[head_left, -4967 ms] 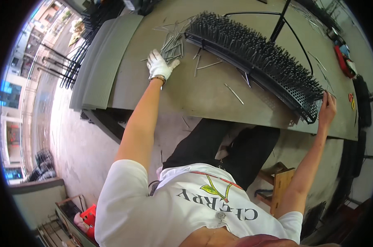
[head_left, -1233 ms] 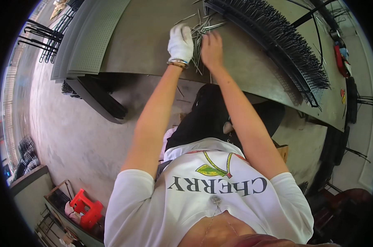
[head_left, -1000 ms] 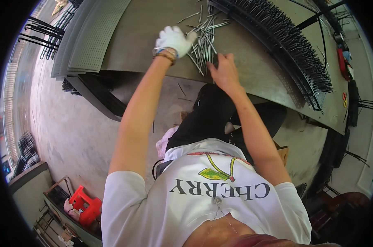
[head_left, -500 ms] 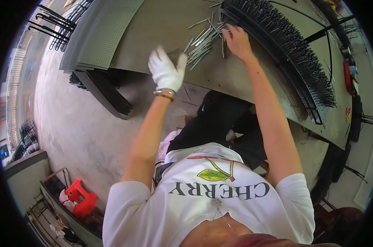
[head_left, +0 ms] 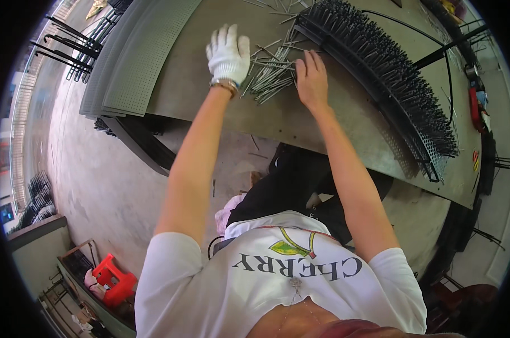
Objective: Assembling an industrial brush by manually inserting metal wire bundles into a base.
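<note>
My left hand [head_left: 229, 56], in a white knit glove, is open above the table [head_left: 350, 115], its fingers pointing away from me. Just right of it lies a loose heap of thin grey metal rods [head_left: 272, 81], pointing in mixed directions. At the heap's right side is my bare right hand [head_left: 312, 81], fingers stretched out and fingertips beside the rods. Nothing shows in either hand. To the right stands a long black perforated metal rack [head_left: 373, 84], densely set with upright dark rods [head_left: 390, 67].
Grey perforated sheets [head_left: 136, 62] are stacked at the table's left end, beside black hooked bars [head_left: 74, 50]. More loose rods lie at the far edge. A red stool [head_left: 117, 279] is at lower left. A red object [head_left: 476, 107] lies at the far right.
My left hand has moved away from me, beside the heap. My right hand has come nearer and slightly left. The rods are pushed into a more jumbled heap.
</note>
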The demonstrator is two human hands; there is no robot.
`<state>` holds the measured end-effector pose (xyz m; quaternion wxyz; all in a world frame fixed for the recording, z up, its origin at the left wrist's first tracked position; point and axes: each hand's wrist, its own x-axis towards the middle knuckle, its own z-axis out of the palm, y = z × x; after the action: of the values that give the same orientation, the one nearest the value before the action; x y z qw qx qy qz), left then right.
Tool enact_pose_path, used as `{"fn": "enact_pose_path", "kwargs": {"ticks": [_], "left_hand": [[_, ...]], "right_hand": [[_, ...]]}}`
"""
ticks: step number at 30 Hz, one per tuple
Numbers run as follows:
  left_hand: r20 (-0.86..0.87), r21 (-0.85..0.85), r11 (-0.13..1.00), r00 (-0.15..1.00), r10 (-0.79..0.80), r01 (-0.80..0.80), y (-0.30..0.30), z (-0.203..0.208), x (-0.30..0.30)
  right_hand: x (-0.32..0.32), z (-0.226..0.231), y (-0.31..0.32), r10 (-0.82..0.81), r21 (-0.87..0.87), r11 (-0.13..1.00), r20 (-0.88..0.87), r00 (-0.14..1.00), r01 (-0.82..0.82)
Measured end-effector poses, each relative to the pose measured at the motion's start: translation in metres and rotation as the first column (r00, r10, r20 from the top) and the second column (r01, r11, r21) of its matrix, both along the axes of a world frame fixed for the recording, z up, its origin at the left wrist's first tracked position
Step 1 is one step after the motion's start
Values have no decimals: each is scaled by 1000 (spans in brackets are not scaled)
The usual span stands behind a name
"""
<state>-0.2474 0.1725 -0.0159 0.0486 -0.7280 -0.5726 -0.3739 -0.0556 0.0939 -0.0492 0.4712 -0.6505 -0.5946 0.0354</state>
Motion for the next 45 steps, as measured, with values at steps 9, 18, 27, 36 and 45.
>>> {"fn": "enact_pose_path", "kwargs": {"ticks": [9, 18, 27, 36, 45], "left_hand": [[102, -213, 888, 913, -395, 408, -26, -25, 7], [-116, -293, 945, 975, -187, 146, -63, -19, 15], [-157, -384, 922, 979, -127, 57, -43, -10, -1], [-106, -306, 925, 958, -267, 224, -28, -22, 1], [-63, -282, 938, 972, -227, 201, -28, -29, -4]], "right_hand": [[-25, -7, 43, 155, -16, 988, 68, 986, -154], [-16, -17, 82, 338, -41, 938, 323, 884, -344], [-8, 24, 32, 387, -64, 915, -146, 910, -399], [-42, 5, 60, 320, -116, 925, -277, 906, -362], [-35, -11, 96, 455, -214, 882, 159, 876, -420]]}}
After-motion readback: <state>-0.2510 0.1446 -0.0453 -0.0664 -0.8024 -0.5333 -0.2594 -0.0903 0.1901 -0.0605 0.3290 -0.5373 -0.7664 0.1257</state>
